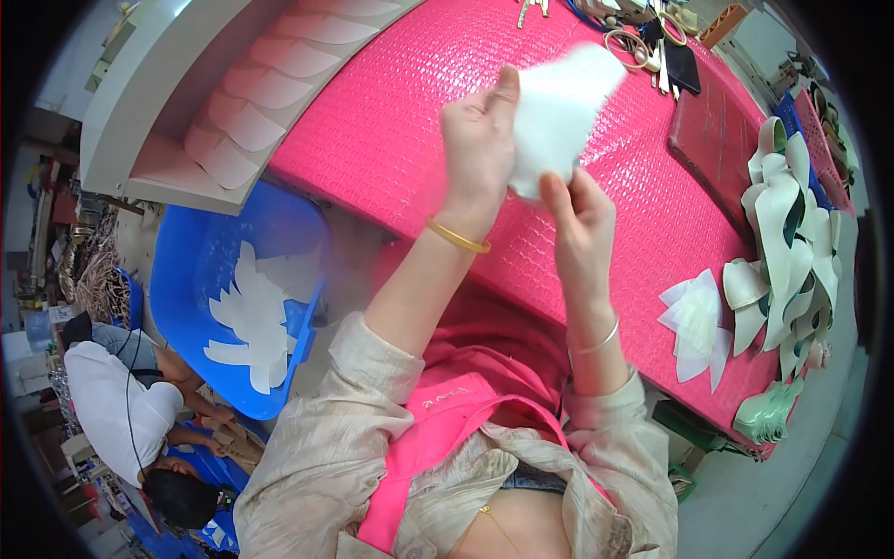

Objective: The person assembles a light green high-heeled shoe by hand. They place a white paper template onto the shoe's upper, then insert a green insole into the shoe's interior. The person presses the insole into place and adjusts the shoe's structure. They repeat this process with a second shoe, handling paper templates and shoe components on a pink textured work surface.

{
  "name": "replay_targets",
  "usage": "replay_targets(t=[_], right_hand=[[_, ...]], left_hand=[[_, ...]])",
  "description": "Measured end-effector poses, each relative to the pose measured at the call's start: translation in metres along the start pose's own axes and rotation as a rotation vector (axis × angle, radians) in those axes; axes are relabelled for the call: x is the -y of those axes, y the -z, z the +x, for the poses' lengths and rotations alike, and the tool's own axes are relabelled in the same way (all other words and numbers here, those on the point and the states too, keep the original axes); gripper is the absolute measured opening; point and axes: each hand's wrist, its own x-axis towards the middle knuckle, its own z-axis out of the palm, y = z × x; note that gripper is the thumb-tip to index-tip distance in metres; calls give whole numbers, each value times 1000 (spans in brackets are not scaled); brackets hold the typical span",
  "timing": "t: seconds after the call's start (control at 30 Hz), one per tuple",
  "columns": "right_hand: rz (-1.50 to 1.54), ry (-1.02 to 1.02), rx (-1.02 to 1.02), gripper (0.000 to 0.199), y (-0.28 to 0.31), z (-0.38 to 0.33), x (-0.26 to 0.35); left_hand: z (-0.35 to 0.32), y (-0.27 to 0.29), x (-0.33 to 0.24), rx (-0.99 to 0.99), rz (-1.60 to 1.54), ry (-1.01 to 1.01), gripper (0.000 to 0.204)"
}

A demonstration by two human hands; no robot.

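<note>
Above the pink-covered table (410, 121) I hold up a white cut piece (562, 112) of sheet material, slightly blurred by motion. My left hand (480, 140) grips its left edge, thumb pointing up. At its lower corner, my right hand (585, 219) pinches it between thumb and fingers. Whether it is one layer or several I cannot tell. Closest to my right forearm on the table is a small fanned pile of thin white pieces (694, 321).
A white rack (200, 102) holds a row of overlapping pale pieces (270, 88) at left. Below it, a blue bin (182, 279) contains white cut pieces (251, 321). To the right are a dark red board (712, 149), cream curved pieces (787, 233) and cables (643, 47). A co-worker (130, 410) sits lower left.
</note>
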Motion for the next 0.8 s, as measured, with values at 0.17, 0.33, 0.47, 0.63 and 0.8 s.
replay_targets(t=[0.17,0.33,0.47,0.63,0.8], right_hand=[[5,71,-108,19,18,-8,-2],[437,-120,-105,37,50,8,-2],[320,-255,-211,48,53,24,-5],[63,-160,-212,42,45,26,-20],[451,-358,-142,46,53,27,-26]], left_hand=[[11,10,6,289,-4,156,39],[-39,16,9,554,60,50,23],[-45,6,36,528,395,-307,14],[-75,6,44,454,300,-243,8],[-69,16,33,546,28,189,15]])
